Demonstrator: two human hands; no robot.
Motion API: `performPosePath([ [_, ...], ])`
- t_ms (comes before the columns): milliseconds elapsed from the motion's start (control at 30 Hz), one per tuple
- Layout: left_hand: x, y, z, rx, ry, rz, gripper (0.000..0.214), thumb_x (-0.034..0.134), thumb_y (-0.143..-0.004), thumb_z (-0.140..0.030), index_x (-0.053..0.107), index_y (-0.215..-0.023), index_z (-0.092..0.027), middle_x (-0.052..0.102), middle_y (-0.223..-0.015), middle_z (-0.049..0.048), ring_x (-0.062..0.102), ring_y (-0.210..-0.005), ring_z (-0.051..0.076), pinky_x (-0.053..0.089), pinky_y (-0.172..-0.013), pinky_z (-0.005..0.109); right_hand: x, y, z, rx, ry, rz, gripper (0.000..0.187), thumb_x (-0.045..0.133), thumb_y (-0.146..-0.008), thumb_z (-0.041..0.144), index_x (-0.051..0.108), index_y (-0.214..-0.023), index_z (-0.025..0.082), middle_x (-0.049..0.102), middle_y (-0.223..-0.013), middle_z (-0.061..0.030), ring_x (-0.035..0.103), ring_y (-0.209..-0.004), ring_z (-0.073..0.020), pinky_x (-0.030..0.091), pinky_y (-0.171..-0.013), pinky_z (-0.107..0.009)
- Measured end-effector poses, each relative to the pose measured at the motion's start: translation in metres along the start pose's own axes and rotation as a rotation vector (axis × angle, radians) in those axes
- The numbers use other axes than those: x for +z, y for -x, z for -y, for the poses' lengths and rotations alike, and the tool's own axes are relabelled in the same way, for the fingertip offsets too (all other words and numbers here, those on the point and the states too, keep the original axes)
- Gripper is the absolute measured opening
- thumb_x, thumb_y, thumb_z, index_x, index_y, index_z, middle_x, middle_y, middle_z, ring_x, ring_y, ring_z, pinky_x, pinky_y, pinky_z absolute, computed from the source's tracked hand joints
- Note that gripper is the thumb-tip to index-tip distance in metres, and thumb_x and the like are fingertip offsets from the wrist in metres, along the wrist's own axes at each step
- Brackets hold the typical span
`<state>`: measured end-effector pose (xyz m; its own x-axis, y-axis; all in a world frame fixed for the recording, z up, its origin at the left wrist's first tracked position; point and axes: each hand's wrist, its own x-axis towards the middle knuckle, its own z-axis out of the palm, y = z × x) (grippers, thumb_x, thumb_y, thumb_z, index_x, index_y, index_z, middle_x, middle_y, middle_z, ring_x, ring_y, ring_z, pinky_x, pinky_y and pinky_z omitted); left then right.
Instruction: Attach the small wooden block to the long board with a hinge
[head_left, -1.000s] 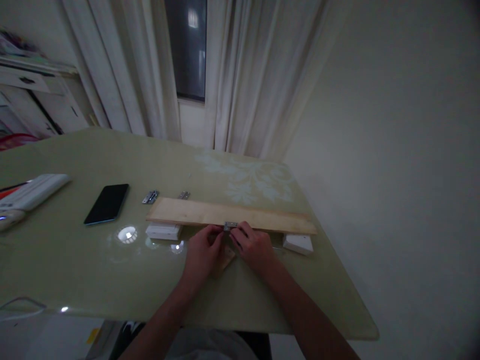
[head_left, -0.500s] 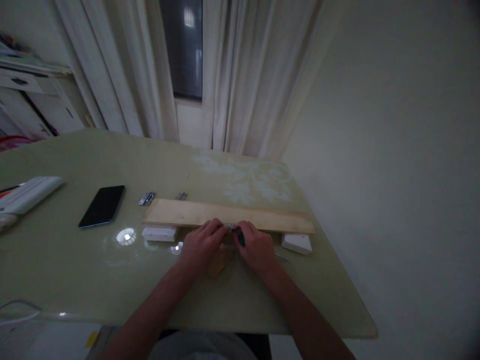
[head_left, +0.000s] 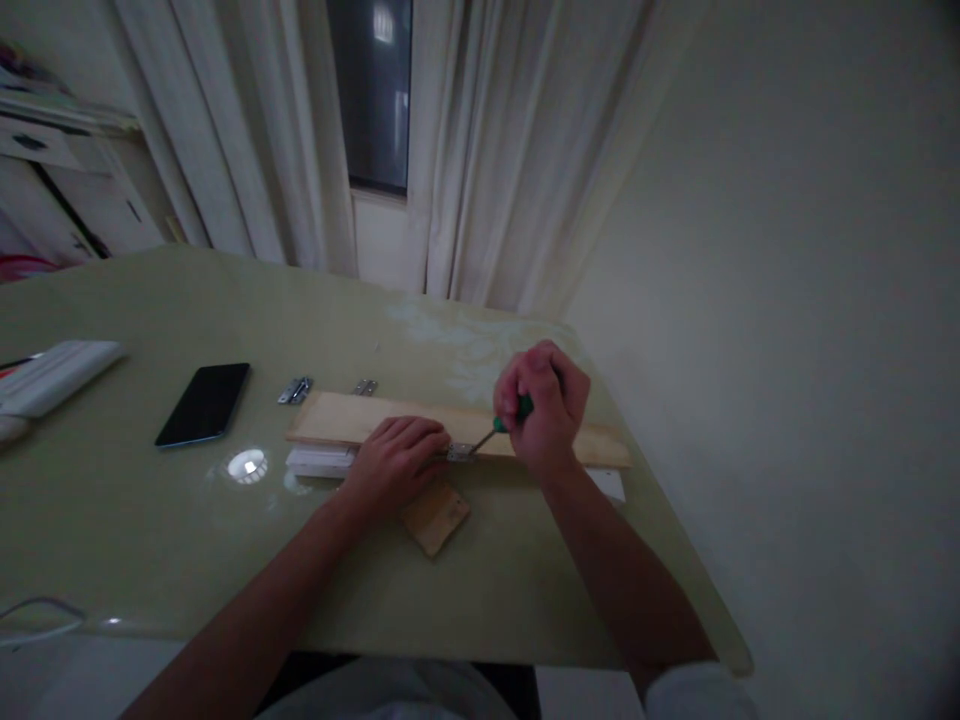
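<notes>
A long pale wooden board (head_left: 420, 412) lies across white blocks on the table. At its front edge is a small metal hinge (head_left: 460, 452). My left hand (head_left: 397, 458) is closed over that edge, its fingertips pressing at the hinge's left end; the thumb is mostly hidden. My right hand (head_left: 544, 400) is wrapped round the green handle of a screwdriver (head_left: 501, 425). The screwdriver slants down to the left, its tip at the hinge's right side. Any screw there is too small to make out. Below my left hand lies a small brown wood piece (head_left: 436, 517).
A white block (head_left: 321, 461) supports the board's left end, another white block (head_left: 609, 484) its right. Behind the board lie more hinges (head_left: 295, 390). A dark phone or tablet (head_left: 204, 404) and a long white object (head_left: 64, 375) are at the left. A wall (head_left: 810, 350) borders the right.
My right hand has risen from the hinge, moved right and now holds the screwdriver upright at a slant with its tip at the hinge. My left hand stays by the hinge, lying flatter.
</notes>
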<state>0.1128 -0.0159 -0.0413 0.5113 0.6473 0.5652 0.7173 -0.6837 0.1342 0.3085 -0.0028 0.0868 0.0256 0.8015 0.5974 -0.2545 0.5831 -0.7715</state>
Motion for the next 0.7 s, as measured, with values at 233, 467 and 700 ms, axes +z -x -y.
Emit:
performPosePath([
  [233,0.001,0.000,-0.002,0.019,-0.023,-0.060,0.026,0.065,-0.103,-0.038,0.072,-0.121,-0.021,0.076,-0.123,0.0103,0.069,-0.108,0.027,0.049,-0.096,0.041,0.024,-0.017,-0.042,0.086,-0.030,0.023,0.047,0.064,-0.098,0.054,0.042,-0.069,0.024,0.045,-0.052,0.0103,0.037,-0.036,-0.0044,0.028,-0.034,-0.018],
  [467,0.000,-0.002,-0.001,0.034,-0.024,-0.099,0.023,0.066,-0.102,-0.038,0.072,-0.118,-0.022,0.077,-0.119,0.0086,0.070,-0.103,0.026,0.051,-0.090,0.042,0.016,-0.024,-0.040,0.048,-0.071,-0.039,0.048,0.067,-0.097,0.054,0.043,-0.068,0.024,0.044,-0.051,0.0107,0.036,-0.035,-0.0041,0.026,-0.033,-0.018],
  [700,-0.003,-0.003,-0.005,0.032,-0.028,-0.104,0.023,0.067,-0.101,-0.036,0.072,-0.117,-0.021,0.077,-0.119,0.0086,0.069,-0.103,0.027,0.050,-0.090,0.043,0.019,-0.023,-0.045,0.065,-0.100,-0.001,0.046,0.067,-0.098,0.050,0.043,-0.068,0.023,0.045,-0.052,0.0107,0.035,-0.035,-0.0038,0.025,-0.033,-0.018],
])
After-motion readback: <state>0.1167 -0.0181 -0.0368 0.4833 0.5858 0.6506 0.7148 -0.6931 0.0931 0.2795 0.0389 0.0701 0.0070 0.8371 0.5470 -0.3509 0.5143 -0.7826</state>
